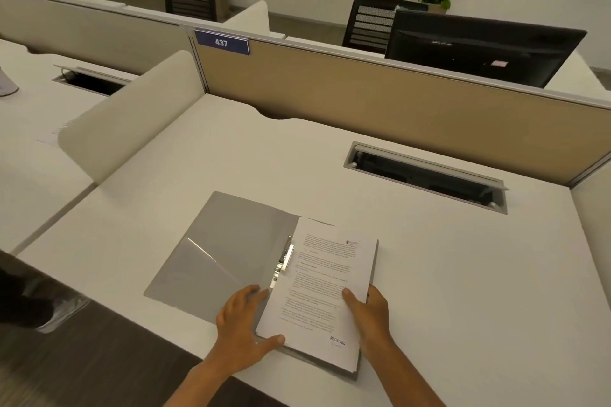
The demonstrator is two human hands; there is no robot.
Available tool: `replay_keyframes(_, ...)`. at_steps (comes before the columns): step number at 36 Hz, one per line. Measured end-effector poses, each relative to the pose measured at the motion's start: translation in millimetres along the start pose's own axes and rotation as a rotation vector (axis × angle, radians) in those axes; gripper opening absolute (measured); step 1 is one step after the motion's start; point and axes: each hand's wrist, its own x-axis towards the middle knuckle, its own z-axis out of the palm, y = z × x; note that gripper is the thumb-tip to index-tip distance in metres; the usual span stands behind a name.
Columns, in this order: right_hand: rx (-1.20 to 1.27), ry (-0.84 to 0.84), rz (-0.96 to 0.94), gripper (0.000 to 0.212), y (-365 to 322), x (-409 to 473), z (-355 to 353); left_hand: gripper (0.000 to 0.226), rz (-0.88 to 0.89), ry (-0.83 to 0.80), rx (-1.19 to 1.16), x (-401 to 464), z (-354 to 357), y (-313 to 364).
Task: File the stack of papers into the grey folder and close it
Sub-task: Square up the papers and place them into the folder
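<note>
The grey folder (224, 248) lies open on the white desk near its front edge, its cover flap spread to the left. A thick stack of printed papers (320, 287) rests on the folder's right half, beside the metal fastener (283, 261) at the spine. My left hand (243, 329) holds the stack's lower left edge, thumb on the top sheet and fingers on the folder. My right hand (372, 314) grips the stack's right edge, thumb on top. The top sheet carries a "RECEIVED" stamp at its bottom right.
A cable tray slot (426, 177) is sunk into the desk at the back right. A tan partition (363, 102) with a "437" label closes the far side, a curved white divider (132, 116) the left. A dark monitor (479, 46) stands behind. A person's shoe (56, 311) is on the floor at left.
</note>
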Motion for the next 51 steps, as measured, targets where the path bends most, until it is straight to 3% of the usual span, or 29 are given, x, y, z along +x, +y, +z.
replay_keyframes(13,-0.073,-0.007,-0.004,0.032,-2,4,4,0.118,0.042,-0.033,0.049,-6,-4,6)
replay_keyframes(33,-0.112,-0.007,0.01,0.035,5,15,4,0.11,0.034,0.042,0.055,-7,6,8)
replay_keyframes(47,-0.45,0.116,-0.144,0.052,16,27,-2,0.11,0.039,0.052,0.074,-6,10,6)
replay_keyframes(51,-0.489,0.121,-0.168,0.048,20,30,-5,0.109,0.04,0.056,0.075,-6,11,4)
